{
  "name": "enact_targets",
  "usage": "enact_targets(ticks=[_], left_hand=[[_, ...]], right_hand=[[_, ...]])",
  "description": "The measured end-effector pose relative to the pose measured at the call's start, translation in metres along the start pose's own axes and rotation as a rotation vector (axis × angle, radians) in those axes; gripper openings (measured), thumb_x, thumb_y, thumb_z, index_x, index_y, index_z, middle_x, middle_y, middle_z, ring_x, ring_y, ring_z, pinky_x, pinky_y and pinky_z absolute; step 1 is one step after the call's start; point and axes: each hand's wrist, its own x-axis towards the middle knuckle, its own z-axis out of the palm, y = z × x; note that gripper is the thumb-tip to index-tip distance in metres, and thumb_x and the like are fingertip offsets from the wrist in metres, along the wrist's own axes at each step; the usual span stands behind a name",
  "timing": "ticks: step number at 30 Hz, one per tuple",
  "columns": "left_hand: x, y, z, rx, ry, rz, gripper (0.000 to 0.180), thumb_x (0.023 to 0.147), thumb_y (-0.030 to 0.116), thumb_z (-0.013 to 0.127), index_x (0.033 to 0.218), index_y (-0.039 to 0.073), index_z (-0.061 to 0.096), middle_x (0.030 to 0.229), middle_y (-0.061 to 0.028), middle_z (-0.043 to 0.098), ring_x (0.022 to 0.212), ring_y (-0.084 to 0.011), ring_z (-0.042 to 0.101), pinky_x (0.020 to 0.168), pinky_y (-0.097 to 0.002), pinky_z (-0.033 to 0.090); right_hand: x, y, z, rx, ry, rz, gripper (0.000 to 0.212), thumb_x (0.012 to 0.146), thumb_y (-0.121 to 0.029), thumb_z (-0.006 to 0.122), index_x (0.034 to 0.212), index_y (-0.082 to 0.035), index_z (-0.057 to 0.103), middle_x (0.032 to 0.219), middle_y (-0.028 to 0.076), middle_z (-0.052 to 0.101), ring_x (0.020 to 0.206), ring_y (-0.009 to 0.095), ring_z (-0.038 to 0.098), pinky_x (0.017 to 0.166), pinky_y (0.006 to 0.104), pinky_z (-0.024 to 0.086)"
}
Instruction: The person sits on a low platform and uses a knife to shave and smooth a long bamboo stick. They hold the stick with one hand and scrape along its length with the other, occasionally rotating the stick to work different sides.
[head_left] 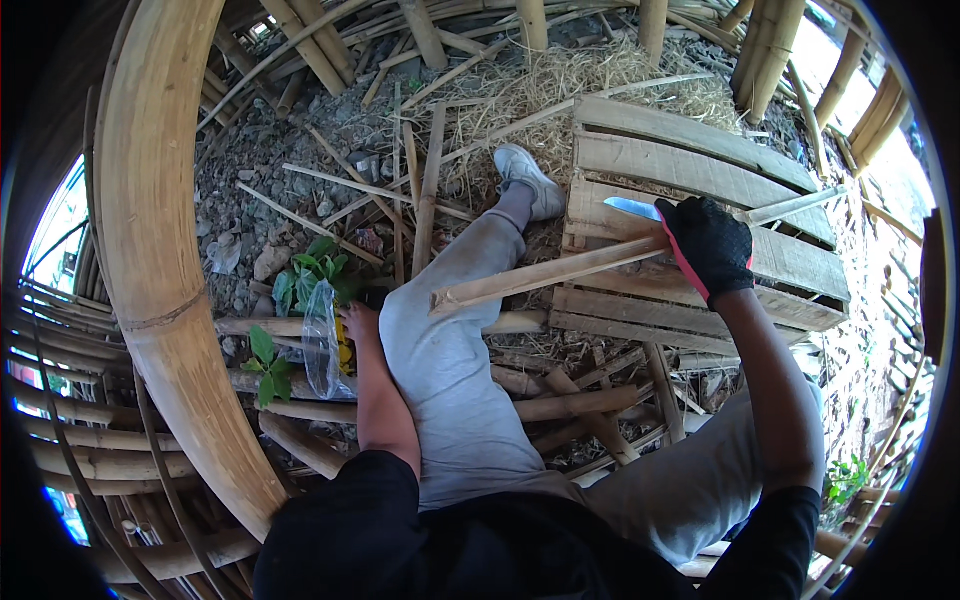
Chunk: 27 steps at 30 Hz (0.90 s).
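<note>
My right hand, in a black and red work glove, is closed around a knife, its blade pointing left. A split bamboo strip runs from above my left knee to the underside of that fist; I cannot tell whether the fist grips it too. Both are over a slatted wooden crate. My bare left hand reaches down beside my left leg, next to a clear plastic bag, a small yellow thing and green leaves. Its fingers are mostly hidden.
A thick bamboo pole curves past on my left. Loose bamboo sticks lie on stony soil ahead of me, with dry straw behind the crate. Bamboo rails cross beneath my legs. Bamboo posts stand along the far side.
</note>
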Motion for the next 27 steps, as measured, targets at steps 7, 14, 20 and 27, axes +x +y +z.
enact_targets(ticks=[7,14,20,27], left_hand=[[0.014,-0.023,-0.003,0.196,0.198,0.345,0.051,0.091,0.043,0.064,0.129,0.010,0.059,0.124,-0.0198,0.061,0.118,-0.0365,0.057,0.097,-0.0513,0.048],[-0.115,0.093,-0.209,-0.484,-1.021,0.482,0.046,0.099,0.041,0.057,0.102,-0.004,0.070,0.091,-0.0127,0.074,0.079,-0.0223,0.073,0.068,-0.0309,0.058],[-0.142,0.108,-0.149,-0.484,-1.221,0.597,0.042,0.103,0.029,0.050,0.125,-0.005,0.060,0.112,-0.0188,0.070,0.105,-0.0252,0.070,0.082,-0.0337,0.058],[-0.116,0.130,-0.169,-0.990,-0.916,0.649,0.046,0.104,0.024,0.046,0.140,-0.005,0.043,0.126,-0.0219,0.063,0.116,-0.0300,0.064,0.088,-0.0406,0.057]], right_hand=[[0.001,-0.006,0.003,0.064,-0.005,-0.002,0.055,0.095,-0.059,0.047,0.089,-0.012,0.074,0.091,0.017,0.069,0.088,0.037,0.068,0.080,0.0484,0.052],[-0.001,0.004,-0.006,0.086,-0.047,0.045,0.057,0.096,-0.060,0.046,0.090,-0.011,0.074,0.092,0.018,0.070,0.090,0.038,0.068,0.082,0.0490,0.052],[-0.003,0.007,0.002,0.120,0.050,-0.015,0.054,0.095,-0.058,0.047,0.089,-0.012,0.074,0.089,0.018,0.070,0.086,0.038,0.068,0.078,0.0489,0.053],[-0.005,0.013,0.003,0.150,0.099,-0.071,0.049,0.094,-0.054,0.052,0.085,-0.012,0.075,0.082,0.016,0.070,0.078,0.036,0.069,0.072,0.0475,0.054]])
